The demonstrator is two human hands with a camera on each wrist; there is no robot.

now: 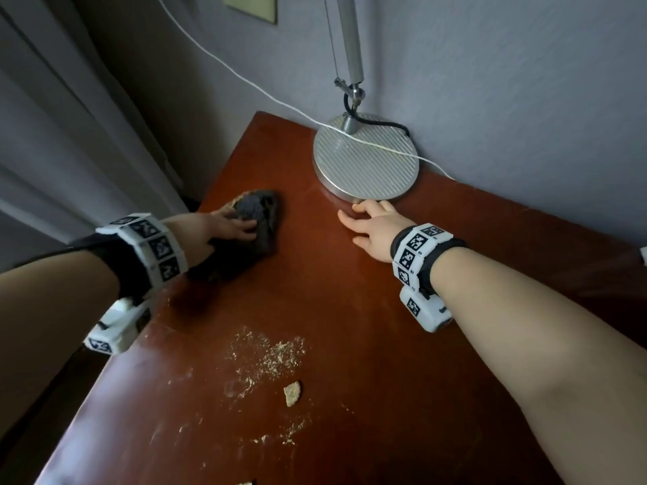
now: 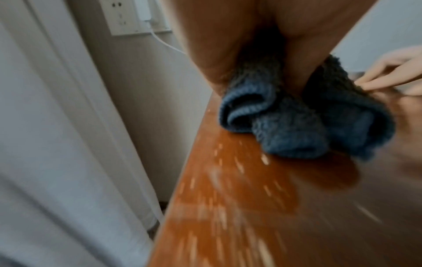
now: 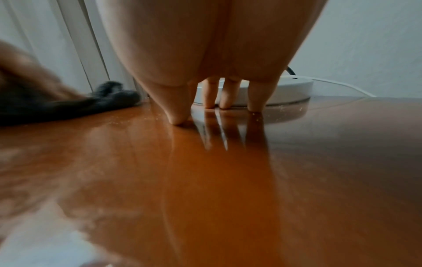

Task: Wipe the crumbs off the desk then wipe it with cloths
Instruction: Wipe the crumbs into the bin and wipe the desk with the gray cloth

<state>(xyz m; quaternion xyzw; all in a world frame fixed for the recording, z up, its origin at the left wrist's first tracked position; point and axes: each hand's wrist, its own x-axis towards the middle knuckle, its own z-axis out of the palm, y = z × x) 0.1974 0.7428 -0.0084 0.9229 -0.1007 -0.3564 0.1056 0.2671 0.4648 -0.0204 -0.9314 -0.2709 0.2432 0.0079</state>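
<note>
At the desk's [image 1: 332, 309] far left edge the left hand [image 1: 224, 229] presses a dark blue-grey cloth [image 1: 259, 218] flat, fingers laid over its bunched folds. Only the blurred left wrist view shows a wall socket [image 2: 134, 16] with a plugged charger beside the curtain [image 1: 70, 134]. Crumbs [image 1: 269, 355] and one larger crumb piece [image 1: 291, 393] lie near the front middle. The right hand [image 1: 371, 225] rests fingers straight, slightly spread, tips on the wood against the lamp base [image 1: 366, 157], which stands in the far corner with a white cable [image 1: 245, 82] across it.
</note>
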